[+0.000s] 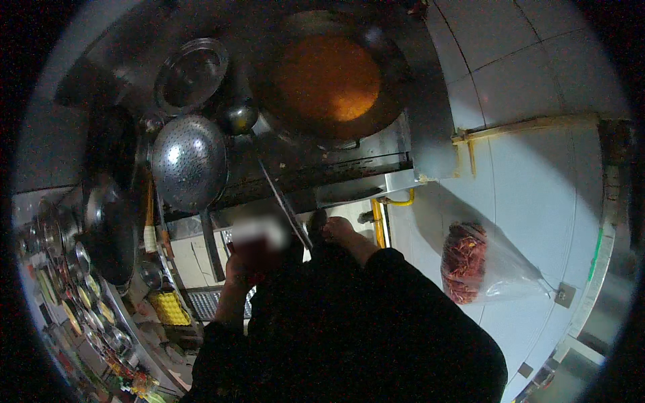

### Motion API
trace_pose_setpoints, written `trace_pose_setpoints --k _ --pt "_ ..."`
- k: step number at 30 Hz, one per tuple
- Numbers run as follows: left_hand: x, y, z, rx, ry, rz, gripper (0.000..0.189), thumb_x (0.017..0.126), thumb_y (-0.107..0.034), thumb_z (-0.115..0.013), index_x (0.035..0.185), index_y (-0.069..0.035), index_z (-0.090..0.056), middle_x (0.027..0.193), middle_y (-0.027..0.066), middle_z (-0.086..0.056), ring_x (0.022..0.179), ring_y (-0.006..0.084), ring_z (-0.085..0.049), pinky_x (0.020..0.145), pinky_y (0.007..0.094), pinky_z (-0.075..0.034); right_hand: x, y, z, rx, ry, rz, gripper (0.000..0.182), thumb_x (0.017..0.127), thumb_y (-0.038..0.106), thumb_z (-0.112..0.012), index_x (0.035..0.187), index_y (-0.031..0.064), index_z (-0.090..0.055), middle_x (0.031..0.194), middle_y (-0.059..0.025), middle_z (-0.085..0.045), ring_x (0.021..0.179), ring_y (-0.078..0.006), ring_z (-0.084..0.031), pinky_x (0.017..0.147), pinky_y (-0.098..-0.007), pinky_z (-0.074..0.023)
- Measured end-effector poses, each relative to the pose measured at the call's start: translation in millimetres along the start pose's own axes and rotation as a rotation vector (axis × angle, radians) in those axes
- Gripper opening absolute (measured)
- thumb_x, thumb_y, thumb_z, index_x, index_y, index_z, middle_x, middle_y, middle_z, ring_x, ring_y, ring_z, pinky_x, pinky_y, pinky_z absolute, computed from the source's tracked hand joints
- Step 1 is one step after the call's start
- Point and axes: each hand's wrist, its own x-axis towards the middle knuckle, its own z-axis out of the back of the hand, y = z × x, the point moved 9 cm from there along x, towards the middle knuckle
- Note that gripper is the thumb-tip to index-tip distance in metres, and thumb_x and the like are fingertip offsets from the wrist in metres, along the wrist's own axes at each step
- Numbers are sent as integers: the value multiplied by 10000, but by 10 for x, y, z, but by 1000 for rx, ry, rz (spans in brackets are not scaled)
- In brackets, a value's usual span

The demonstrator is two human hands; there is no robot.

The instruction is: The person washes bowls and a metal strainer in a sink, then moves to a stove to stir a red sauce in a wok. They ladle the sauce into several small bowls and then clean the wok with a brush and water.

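My left hand is closed around a dark red object, whose upper part is blurred beyond recognition. Close by, my right hand has its fingers curled beside a small dark object; whether it grips that object is unclear. Between the hands runs the long metal handle of a ladle, its bowl resting on the stove. Beyond it, a large wok contains orange-brown liquid. A round perforated metal strainer lies left of the ladle, its handle pointing towards me.
A round metal pan sits behind the strainer. Several small ingredient bowls line the counter at left. On the right, a clear plastic bag of reddish meat hangs against white tiles. A yellow pipe runs below the stove's front edge.
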Motion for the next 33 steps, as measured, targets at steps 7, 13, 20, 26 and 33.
trace_pose_setpoints --k 7,13,20,26,33 --pt "-357 89 141 239 -187 80 347 903 -236 -633 1151 8 -637 1077 144 -679 947 297 -662 814 408 -559 249 -113 -665 1171 32 93 304 929 309 -612 1206 195 -559 985 -42 -621 876 -219 -606 751 -391 -510" --pt "-312 292 381 290 -207 198 357 895 -237 -634 1156 7 -632 1071 142 -679 936 294 -663 801 404 -561 1041 -578 457 1548 -566 745 441 961 438 -567 1274 128 -558 1096 -103 -608 947 -278 -619 769 -413 -562" --pt "-319 337 786 319 -194 263 369 885 -238 -636 1162 6 -626 1064 140 -678 923 290 -664 787 400 -564 1110 -867 331 858 -589 193 440 940 393 -598 1268 102 -566 1216 -86 -610 1093 -309 -575 912 -457 -494" --pt "-282 147 1020 386 -149 311 380 877 -239 -638 1168 5 -620 1059 138 -677 912 287 -665 775 396 -566 1832 -606 -1423 942 -157 430 432 931 358 -611 1266 88 -571 1310 -70 -603 1214 -328 -531 1029 -488 -431" --pt "-392 127 1314 412 -142 340 393 868 -241 -640 1174 4 -614 1052 136 -676 899 284 -666 761 392 -569 1870 -486 -1885 1509 -580 462 126 913 237 -548 851 141 -603 761 -30 -523 655 -217 -507 627 -392 -439"
